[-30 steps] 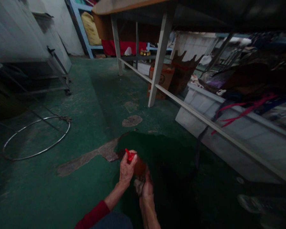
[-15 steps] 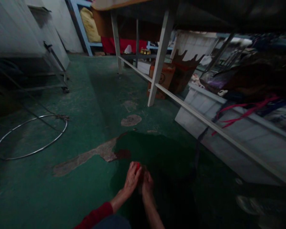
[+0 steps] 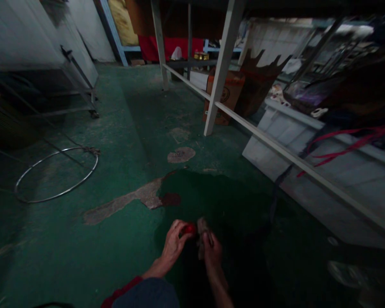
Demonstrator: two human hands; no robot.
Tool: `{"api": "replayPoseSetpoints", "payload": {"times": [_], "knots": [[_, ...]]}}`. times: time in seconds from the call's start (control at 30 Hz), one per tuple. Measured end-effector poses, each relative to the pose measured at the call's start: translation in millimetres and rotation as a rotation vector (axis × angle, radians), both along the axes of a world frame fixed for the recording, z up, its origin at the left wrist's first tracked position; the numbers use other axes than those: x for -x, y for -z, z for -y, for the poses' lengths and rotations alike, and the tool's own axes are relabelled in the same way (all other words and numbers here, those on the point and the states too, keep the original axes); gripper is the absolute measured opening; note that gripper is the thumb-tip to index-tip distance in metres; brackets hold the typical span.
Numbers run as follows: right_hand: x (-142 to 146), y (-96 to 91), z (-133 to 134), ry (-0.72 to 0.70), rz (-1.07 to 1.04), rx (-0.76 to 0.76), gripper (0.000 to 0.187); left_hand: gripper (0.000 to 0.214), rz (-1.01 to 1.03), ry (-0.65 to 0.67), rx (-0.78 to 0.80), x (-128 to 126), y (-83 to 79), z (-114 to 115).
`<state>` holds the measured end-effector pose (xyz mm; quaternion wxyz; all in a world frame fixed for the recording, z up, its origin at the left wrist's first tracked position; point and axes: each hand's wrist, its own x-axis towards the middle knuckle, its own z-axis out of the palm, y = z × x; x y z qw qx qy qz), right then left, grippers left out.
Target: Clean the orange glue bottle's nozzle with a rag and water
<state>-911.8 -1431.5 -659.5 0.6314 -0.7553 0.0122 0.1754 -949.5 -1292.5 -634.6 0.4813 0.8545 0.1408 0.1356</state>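
Observation:
Low over the floor, my left hand (image 3: 172, 243) has its thumb and fingers closed round a small, shiny red round object (image 3: 189, 229); its exact kind does not show. Just to the right, my right hand (image 3: 213, 253) grips a greyish-brown, cloth-like piece (image 3: 201, 225) that sticks up past the fingers. Blur and dim light hide what that piece is. A narrow gap shows between the red object and the greyish piece. Below both hands lies dark shadow on the green floor (image 3: 122, 239).
A metal ring (image 3: 56, 200) lies on the left, near a wheeled frame (image 3: 93, 113). To the right, a white table leg (image 3: 218, 72) and crossbar stand before a cardboard box (image 3: 231, 92) and a large white bin (image 3: 295, 167) with pink straps (image 3: 349, 147). Bare patches (image 3: 147, 194) mark the floor.
My hands have moved apart from being together, the right hand shifting rightward with the greyish piece. More of the red object now shows in my left hand. The camera view has tilted down slightly.

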Motion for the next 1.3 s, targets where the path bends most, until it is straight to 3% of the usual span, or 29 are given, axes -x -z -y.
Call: {"api": "replayPoseSetpoints", "payload": {"times": [0.1,0.2,0.33,0.4,0.6,0.7,0.97,1.13,1.3], "knots": [[0,-9.8,-27,0.002,-0.014,-0.102,0.044,0.018,0.021,0.025,-0.016,0,-0.1,-2],[-17,-9.6,-50,0.007,-0.059,-0.149,0.035,0.023,0.043,0.040,-0.044,-1,-0.2,-5],[-39,-2.7,-57,0.038,-0.089,-0.137,0.027,0.025,0.074,0.095,-0.064,-3,1.7,-6],[-30,-1.4,-54,0.051,-0.085,-0.124,0.028,0.025,0.083,0.106,-0.067,-4,3.0,-7],[44,-8.7,-51,0.072,0.037,-0.063,0.051,0.028,0.043,0.067,-0.073,-6,1.6,-12],[47,-12.8,-51,0.070,0.144,0.023,0.053,0.026,0.015,0.068,-0.076,-8,-2.9,-10],[-17,-36.9,-34,-0.263,0.467,0.299,0.017,0.024,0.004,0.050,-0.058,-12,-5.5,-8],[-33,-52.7,-31,-0.465,0.577,0.468,0.014,0.036,0.034,-0.017,-0.038,-11,2.8,-1],[-34,-61.5,-26,-0.554,0.603,0.553,0.019,0.037,0.028,-0.059,-0.026,-7,5.6,7]]}}
